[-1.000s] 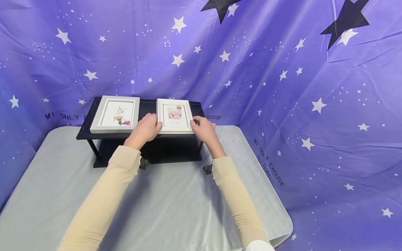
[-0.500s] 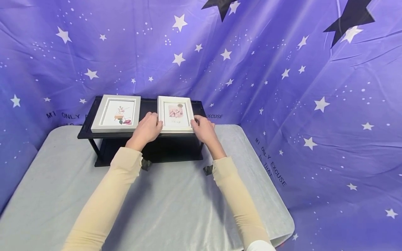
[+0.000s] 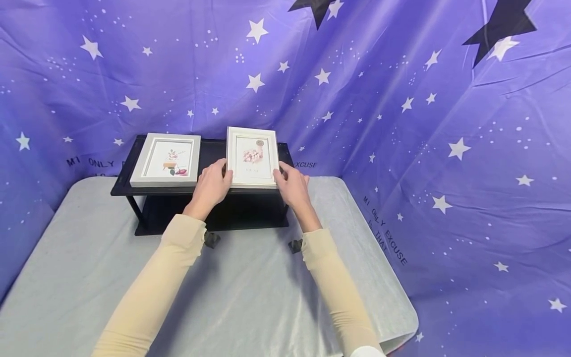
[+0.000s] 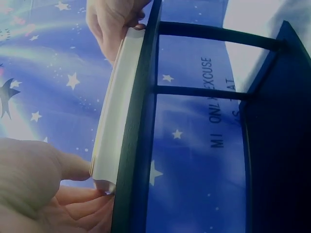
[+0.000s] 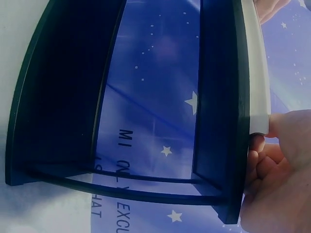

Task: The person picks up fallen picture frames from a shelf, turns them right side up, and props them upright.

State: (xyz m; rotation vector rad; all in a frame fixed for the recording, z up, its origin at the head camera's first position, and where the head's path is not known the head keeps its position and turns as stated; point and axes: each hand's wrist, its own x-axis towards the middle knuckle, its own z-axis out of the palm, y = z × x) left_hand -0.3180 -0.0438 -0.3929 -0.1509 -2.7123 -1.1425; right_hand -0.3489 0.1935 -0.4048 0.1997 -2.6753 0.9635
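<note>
A white picture frame [image 3: 252, 154] with a pink flower print stands over the right half of a black two-tier rack [image 3: 212, 148]. Its far edge is raised above the top shelf, while its near edge stays by the shelf's front edge. My left hand [image 3: 208, 184] pinches the frame's near left corner, thumb on top and fingers below, as the left wrist view shows at the white frame edge [image 4: 115, 111]. At the near right corner my right hand [image 3: 294, 186] pinches likewise. In the right wrist view its thumb meets the frame's end, with curled fingers beside the shelf.
A second, silver-white picture frame [image 3: 171, 159] with a plant print lies flat on the rack's left half. The rack stands on a grey cloth-covered table [image 3: 258, 297]. Behind and to the right hangs a purple star-patterned curtain [image 3: 383, 163], close to the rack's back.
The right picture frame's far edge has risen off the shelf, tilting its face up towards me. Both hands have kept their hold at its near corners. The left frame stays put.
</note>
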